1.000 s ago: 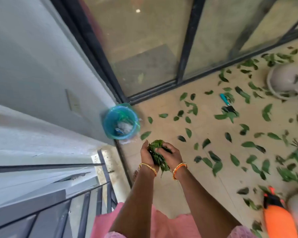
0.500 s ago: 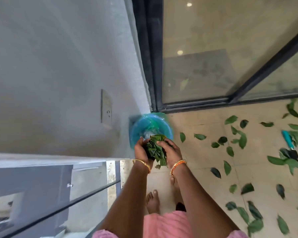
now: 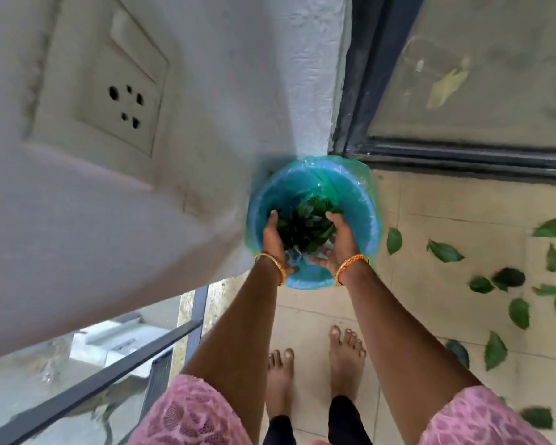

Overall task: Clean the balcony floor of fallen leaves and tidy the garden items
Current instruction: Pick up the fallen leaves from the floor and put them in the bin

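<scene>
A blue bin [image 3: 368, 216] lined with a green plastic bag stands in the corner between the wall and the glass door. Both my hands are just above its mouth, palms facing each other and spread apart. My left hand [image 3: 274, 234] and my right hand [image 3: 338, 240] have their fingers straight, and a bunch of green leaves [image 3: 305, 224] lies loose between them inside the bin's opening. Several more fallen leaves [image 3: 445, 252] lie scattered on the beige floor tiles to the right.
A white wall with a socket plate [image 3: 119, 101] rises at the left. The dark frame of the glass door [image 3: 360, 91] runs behind the bin. A black balcony railing [image 3: 109, 380] is at the lower left. My bare feet [image 3: 345, 358] stand just short of the bin.
I have stepped up to the bin. My hands, which pressed the leaf bunch together, have moved over the bin's mouth and spread apart, letting the leaves go.
</scene>
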Tool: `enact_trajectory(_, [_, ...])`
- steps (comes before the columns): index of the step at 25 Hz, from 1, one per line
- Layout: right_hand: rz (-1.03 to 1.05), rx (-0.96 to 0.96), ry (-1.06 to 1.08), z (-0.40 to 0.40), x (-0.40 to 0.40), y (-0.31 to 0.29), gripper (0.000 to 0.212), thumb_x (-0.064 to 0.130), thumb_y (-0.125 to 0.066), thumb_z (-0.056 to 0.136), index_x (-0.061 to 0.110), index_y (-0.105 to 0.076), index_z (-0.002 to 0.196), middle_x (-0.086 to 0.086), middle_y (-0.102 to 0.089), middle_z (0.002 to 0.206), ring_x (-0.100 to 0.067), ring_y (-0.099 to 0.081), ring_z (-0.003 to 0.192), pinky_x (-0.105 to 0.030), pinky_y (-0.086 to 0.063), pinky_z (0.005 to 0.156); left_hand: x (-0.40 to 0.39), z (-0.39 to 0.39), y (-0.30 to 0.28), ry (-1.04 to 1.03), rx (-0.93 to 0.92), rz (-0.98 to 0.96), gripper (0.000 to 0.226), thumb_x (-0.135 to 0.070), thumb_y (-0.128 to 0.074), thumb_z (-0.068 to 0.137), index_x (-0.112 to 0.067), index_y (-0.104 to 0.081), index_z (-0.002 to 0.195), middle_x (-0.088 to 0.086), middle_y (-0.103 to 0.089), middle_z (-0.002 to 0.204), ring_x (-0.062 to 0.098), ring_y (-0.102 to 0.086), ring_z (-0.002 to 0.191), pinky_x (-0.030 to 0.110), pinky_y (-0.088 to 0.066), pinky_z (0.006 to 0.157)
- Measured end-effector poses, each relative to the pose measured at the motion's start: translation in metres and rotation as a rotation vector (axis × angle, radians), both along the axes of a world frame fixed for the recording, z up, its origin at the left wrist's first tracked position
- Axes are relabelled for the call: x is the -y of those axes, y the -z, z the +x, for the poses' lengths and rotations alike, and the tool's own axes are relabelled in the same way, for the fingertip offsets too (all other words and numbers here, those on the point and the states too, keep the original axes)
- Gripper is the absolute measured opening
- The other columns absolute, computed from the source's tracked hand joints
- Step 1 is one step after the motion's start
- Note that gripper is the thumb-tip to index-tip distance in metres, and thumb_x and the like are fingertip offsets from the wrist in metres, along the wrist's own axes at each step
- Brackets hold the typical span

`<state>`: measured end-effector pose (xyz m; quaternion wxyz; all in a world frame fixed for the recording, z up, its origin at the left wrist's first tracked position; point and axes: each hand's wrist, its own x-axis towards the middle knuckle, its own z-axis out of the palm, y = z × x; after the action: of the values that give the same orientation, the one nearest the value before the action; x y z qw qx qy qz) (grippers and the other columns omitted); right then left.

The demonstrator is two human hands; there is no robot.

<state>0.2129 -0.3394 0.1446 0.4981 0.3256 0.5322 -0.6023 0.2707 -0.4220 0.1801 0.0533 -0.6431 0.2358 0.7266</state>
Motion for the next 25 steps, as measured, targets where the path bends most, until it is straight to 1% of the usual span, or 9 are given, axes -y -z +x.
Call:
enact_trajectory(4, [0.011,0.031,-0.019,-0.004,-0.007,-0.007,0.035,0.039,-0.052,0.088,0.026,-0.051,0.121,0.002,-0.055,0.112,-0.021,-0.049,0.114,-0.043,-0.043,0.086,-0.007,-0.006,-0.012,-0.009,0.009,-0.041,0.049,-0.05,-0.039,0.097,-0.018,-0.046,0.133,0.004,-0.05,0.117,0.022,-0.047,0.112,0.032,-0.036,0.091])
enact_trajectory(7, [0.023,0.013,-0.088,-0.009,-0.014,-0.021,0.044,0.039,-0.052,0.09,0.024,-0.047,0.131,-0.002,-0.046,0.129,-0.022,-0.042,0.124,-0.046,-0.042,0.097,-0.013,-0.006,-0.011,0.201,0.112,-0.215,0.048,-0.044,-0.041,0.098,-0.011,-0.045,0.133,0.007,-0.052,0.129,0.024,-0.049,0.116,0.035,-0.04,0.102])
enact_trajectory(9, [0.038,-0.001,-0.135,-0.015,-0.022,-0.034,0.039,0.031,-0.051,0.093,0.014,-0.051,0.128,-0.005,-0.051,0.121,-0.022,-0.048,0.117,-0.043,-0.043,0.097,-0.02,-0.001,-0.009,0.392,0.209,-0.314,0.032,-0.034,-0.043,0.099,-0.009,-0.056,0.114,0.012,-0.058,0.115,0.028,-0.053,0.11,0.041,-0.042,0.102])
enact_trajectory(12, [0.157,-0.098,-0.116,-0.019,-0.036,-0.051,0.01,0.014,-0.054,0.09,0.005,-0.058,0.089,-0.01,-0.05,0.07,-0.021,-0.05,0.065,-0.031,-0.047,0.065,-0.033,0.006,-0.015,0.55,0.231,-0.324,0.023,-0.016,-0.042,0.099,-0.018,-0.049,0.078,0.009,-0.056,0.099,0.023,-0.054,0.087,0.031,-0.049,0.078])
enact_trajectory(15, [0.305,-0.223,-0.153,-0.011,-0.058,-0.059,0.023,0.015,-0.061,0.084,0.009,-0.055,0.062,-0.002,-0.039,0.041,-0.019,-0.036,0.044,-0.022,-0.04,0.047,-0.056,0.012,-0.031,0.535,0.194,-0.316,0.014,-0.011,-0.036,0.099,-0.009,-0.05,0.096,0.009,-0.058,0.083,0.019,-0.051,0.059,0.014,-0.041,0.042])
enact_trajectory(17, [0.358,-0.281,-0.17,-0.002,-0.073,-0.068,0.032,0.017,-0.063,0.081,0.014,-0.051,0.052,-0.003,-0.038,0.043,-0.022,-0.036,0.047,-0.022,-0.038,0.046,-0.073,0.019,-0.039,0.56,0.171,-0.344,0.014,-0.011,-0.036,0.099,-0.008,-0.049,0.1,0.005,-0.056,0.071,0.016,-0.046,0.049,0.01,-0.031,0.032])
enact_trajectory(21, [0.476,-0.323,-0.149,0.035,-0.109,-0.083,0.032,0.019,-0.064,0.079,0.01,-0.052,0.05,-0.004,-0.04,0.055,-0.023,-0.035,0.056,-0.031,-0.039,0.056,-0.106,0.034,-0.05,0.68,0.138,-0.341,0.012,-0.014,-0.044,0.099,-0.009,-0.047,0.088,0.003,-0.058,0.061,0.006,-0.046,0.029,0.01,-0.031,0.032])
enact_trajectory(23, [0.543,-0.33,-0.167,0.061,-0.134,-0.093,0.031,0.02,-0.063,0.08,0.008,-0.053,0.054,0.0,-0.041,0.061,-0.023,-0.035,0.061,-0.029,-0.038,0.061,-0.125,0.05,-0.057,0.792,0.152,-0.328,0.019,-0.015,-0.051,0.096,-0.015,-0.046,0.077,-0.002,-0.061,0.051,0.006,-0.049,0.031,0.013,-0.037,0.036])
enact_trajectory(25, [0.585,-0.326,-0.184,0.09,-0.162,-0.104,0.038,0.019,-0.06,0.082,0.011,-0.043,0.049,-0.011,-0.04,0.058,-0.025,-0.038,0.063,-0.028,-0.036,0.063,-0.146,0.066,-0.067,0.896,0.16,-0.306,0.021,-0.013,-0.055,0.094,-0.017,-0.047,0.075,0.0,-0.063,0.057,0.015,-0.054,0.044,0.021,-0.042,0.047])
